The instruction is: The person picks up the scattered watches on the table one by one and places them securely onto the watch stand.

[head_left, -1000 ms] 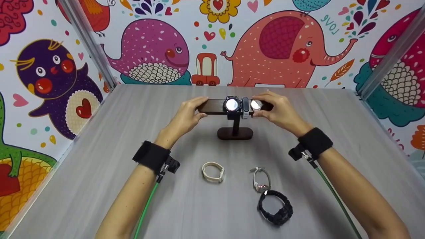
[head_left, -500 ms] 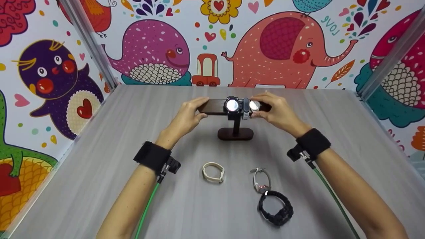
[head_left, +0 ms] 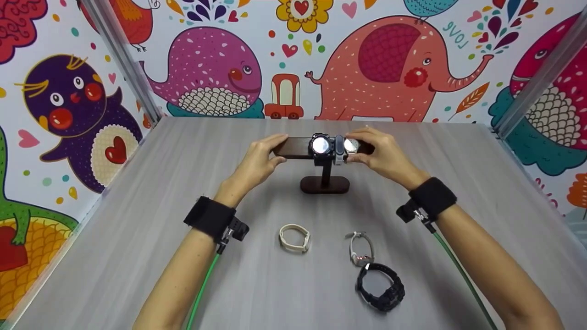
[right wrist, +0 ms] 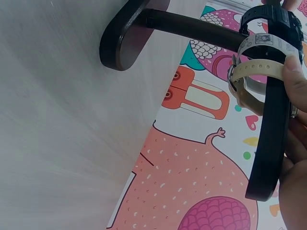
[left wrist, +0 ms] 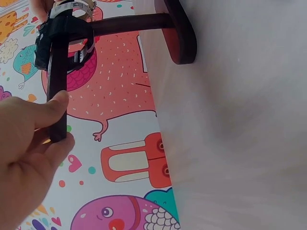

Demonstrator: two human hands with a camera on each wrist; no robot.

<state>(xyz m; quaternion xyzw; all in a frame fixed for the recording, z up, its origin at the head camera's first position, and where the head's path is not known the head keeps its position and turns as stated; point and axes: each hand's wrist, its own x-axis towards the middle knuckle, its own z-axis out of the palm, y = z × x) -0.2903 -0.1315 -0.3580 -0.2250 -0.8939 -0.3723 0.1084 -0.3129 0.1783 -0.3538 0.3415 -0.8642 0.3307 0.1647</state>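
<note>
At the far middle of the table (head_left: 137, 206), the left hand (head_left: 257, 159) pinches the stiff-looking watch stand (head_left: 296, 147) by its left end, while the right hand (head_left: 386, 152) holds the beige-strapped watch (head_left: 351, 145) farther right, probably light and best gripped by its strap (right wrist: 263, 69).

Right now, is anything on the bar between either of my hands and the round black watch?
On the right, yes: the slim pale-banded watch wraps the bar beside the black watch, and your right hand grips the cream-strapped watch next to it. On the left, nothing visible, just bare bar from your left hand.
</note>
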